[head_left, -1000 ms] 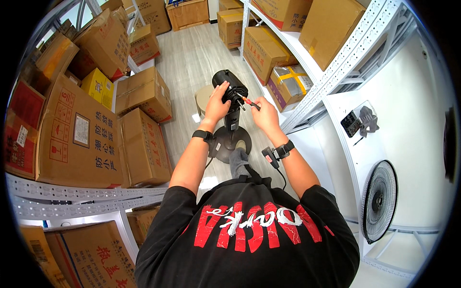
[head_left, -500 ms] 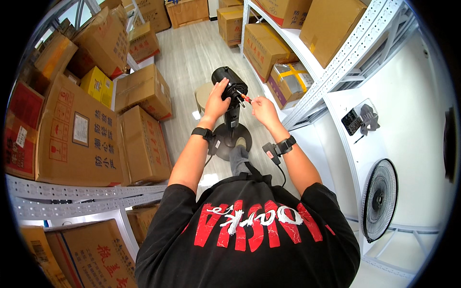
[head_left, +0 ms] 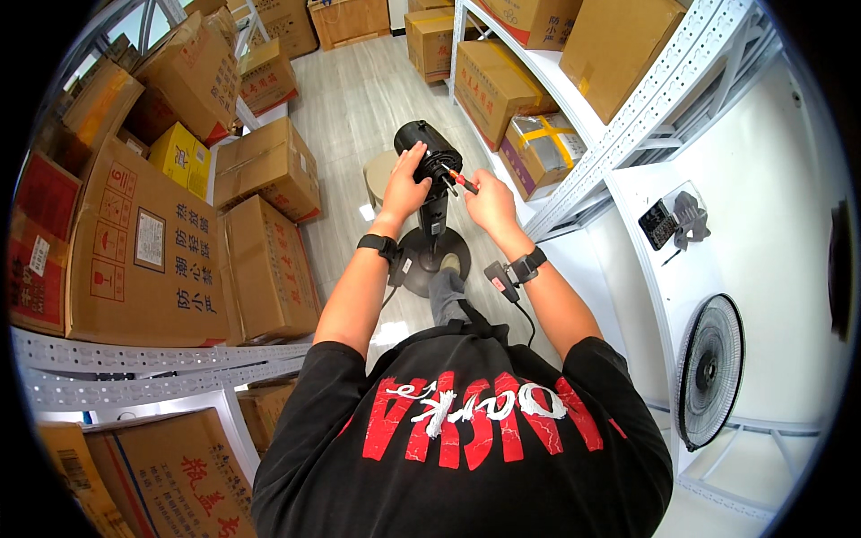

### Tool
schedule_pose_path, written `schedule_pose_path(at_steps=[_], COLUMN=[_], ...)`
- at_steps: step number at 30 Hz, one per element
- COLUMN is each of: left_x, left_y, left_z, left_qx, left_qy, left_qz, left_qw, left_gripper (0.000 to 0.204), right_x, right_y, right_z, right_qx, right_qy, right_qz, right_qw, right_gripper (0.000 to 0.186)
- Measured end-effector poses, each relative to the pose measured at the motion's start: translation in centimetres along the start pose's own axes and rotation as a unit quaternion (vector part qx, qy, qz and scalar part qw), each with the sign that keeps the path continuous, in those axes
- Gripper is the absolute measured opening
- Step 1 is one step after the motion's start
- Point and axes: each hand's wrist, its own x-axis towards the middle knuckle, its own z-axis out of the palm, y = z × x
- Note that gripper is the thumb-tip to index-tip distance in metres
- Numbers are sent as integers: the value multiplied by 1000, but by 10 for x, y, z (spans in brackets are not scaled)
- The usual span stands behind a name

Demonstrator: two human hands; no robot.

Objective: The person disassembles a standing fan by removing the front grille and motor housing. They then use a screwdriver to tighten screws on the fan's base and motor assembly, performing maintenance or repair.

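A black fan motor head (head_left: pixel 425 137) tops a stand with a round dark base (head_left: pixel 432 260), and no blades or guard are on it. My left hand (head_left: pixel 405 186) grips the near left side of the motor head, thumb toward its front. In my right hand (head_left: pixel 491 203) is a small screwdriver (head_left: pixel 461 179) with a red and black handle. Its tip points at the front face of the motor head, beside the protruding metal shaft. Whether the tip sits in a screw is too small to tell. Both wrists carry black straps with small devices.
Cardboard boxes (head_left: pixel 260 166) fill racks on the left, with more boxes (head_left: pixel 502 94) on the right shelving. A fan grille (head_left: pixel 708 372) leans at the right shelf, near a black tray of small parts (head_left: pixel 657 226). A beige stool (head_left: pixel 377 175) stands behind the fan.
My right hand has moved slightly left and up along the screwdriver, covering more of its handle. The left hand keeps its place on the motor head.
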Motion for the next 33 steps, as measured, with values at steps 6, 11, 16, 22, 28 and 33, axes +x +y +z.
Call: schedule_pose_path(at_steps=[6,11,16,22,28,33], left_x=[-1,-2,-1,-2,-3,-1], left_y=[1,2,0,3,-1,0], left_z=[-1,0,-1,-1,-1,0], left_qx=[-2,0,-5,-6,-5,-1], left_qy=[-9,0,0,-6,1,-6], left_qz=[6,4,7,-2,5,9], left_qw=[1000,1000,1000,1000,1000,1000], left_gripper=[72,72,72,72,72,72], right_x=[8,0,-1,6,-2,8], right_y=[7,0,-7,5,-4,12], right_z=[1,-3,-5,0,-7,5], right_qx=[-97,-53,-51,-112,-72,-126], right_qy=[-71,-13,-25,-92,-35,-109], right_qz=[44,-19,5,8,-11,21], right_qw=[992,998,998,989,997,986], right_gripper=[25,30,27,26,31,28])
